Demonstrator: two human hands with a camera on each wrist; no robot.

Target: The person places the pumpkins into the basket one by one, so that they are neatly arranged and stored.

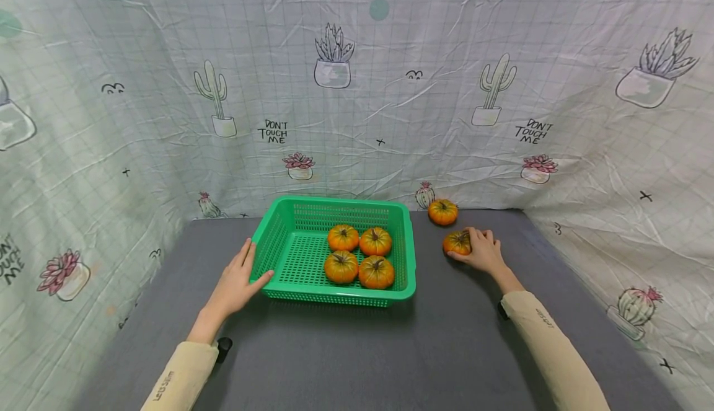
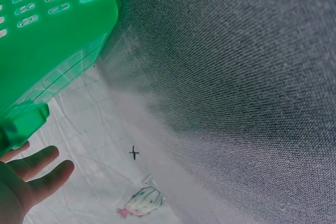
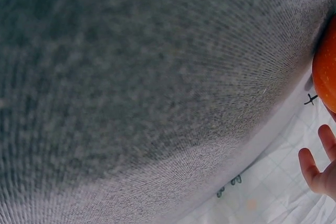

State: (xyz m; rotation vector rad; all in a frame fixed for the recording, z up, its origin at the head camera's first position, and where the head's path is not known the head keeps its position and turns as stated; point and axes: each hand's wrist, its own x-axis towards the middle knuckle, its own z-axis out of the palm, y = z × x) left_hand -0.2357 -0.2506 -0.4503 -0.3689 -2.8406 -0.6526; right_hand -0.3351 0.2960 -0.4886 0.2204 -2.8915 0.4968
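Observation:
My left hand (image 1: 237, 282) lies against the left rim of a green plastic basket (image 1: 334, 291), thumb toward its front corner. In the left wrist view, the fingers (image 2: 39, 163) are stretched out beside the basket wall (image 2: 58, 45). Over to the right, my right hand (image 1: 487, 255) grips a small orange pumpkin (image 1: 455, 244) on the table, thumb at its near side and fingers over its far side. That pumpkin (image 3: 326, 69) is cut off by the edge of the right wrist view, where some fingers (image 3: 310, 169) stand apart from it.
Several small pumpkins (image 1: 376, 273) sit together in the basket's right half. Another pumpkin (image 1: 443, 212) rests behind the gripped one, close to the back curtain (image 1: 362, 119). The dark grey table (image 1: 357, 355) is enclosed by printed curtain at the back and sides.

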